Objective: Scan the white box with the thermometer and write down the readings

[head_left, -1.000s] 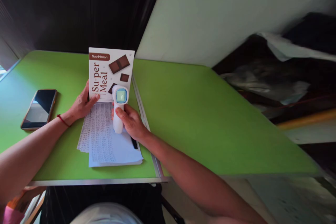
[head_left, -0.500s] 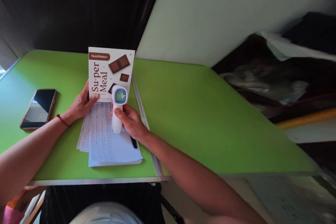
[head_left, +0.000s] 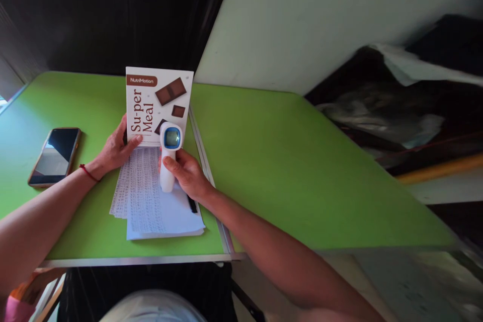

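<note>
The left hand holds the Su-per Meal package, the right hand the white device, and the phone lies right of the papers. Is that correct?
Not quite: the phone lies left of the papers, as the head view shows. The left hand does hold the Su-per Meal package, and the right hand the white device.
</note>
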A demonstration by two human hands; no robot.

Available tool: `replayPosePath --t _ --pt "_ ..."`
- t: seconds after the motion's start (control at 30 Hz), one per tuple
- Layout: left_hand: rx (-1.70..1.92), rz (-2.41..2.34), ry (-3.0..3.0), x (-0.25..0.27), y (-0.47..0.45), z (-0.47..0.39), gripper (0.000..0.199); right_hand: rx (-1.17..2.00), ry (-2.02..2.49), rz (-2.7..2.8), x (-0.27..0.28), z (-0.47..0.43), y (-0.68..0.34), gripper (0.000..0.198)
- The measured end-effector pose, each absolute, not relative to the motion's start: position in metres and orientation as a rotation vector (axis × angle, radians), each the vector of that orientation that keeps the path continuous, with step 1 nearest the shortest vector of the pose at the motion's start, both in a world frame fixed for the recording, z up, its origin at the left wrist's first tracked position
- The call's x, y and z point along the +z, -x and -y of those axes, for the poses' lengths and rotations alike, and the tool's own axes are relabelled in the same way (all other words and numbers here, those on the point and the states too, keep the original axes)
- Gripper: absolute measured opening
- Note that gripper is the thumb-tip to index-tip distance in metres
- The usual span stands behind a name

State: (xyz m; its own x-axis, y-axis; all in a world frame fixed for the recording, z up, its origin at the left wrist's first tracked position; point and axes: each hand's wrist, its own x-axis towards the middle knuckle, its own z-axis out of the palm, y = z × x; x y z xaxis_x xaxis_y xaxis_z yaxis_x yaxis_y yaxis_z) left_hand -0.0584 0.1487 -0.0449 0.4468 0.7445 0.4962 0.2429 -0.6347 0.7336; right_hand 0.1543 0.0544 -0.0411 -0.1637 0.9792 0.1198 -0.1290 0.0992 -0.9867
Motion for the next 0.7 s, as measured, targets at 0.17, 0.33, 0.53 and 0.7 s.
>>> replayPosePath --t 0.17,0.33,0.53,0.7 --pt "1.135 -0.827 -2.084 -0.044 0.058 -0.147 0.062 1.290 0.944 1.308 -0.041 -0.054 -0.154 0.050" --pt "1.189 -0.758 -1.952 -0.047 0.055 -0.153 0.063 1.254 0.939 1.359 -0.034 -0.054 -0.159 0.053" --pt "1.337 -0.892 -1.961 -0.062 0.065 -0.180 0.068 0.957 1.102 1.421 -0.018 -0.059 -0.189 0.042" --pt "1.367 -1.081 -1.982 -0.069 0.073 -0.190 0.072 0.718 1.581 1.585 -0.013 -0.067 -0.218 0.033"
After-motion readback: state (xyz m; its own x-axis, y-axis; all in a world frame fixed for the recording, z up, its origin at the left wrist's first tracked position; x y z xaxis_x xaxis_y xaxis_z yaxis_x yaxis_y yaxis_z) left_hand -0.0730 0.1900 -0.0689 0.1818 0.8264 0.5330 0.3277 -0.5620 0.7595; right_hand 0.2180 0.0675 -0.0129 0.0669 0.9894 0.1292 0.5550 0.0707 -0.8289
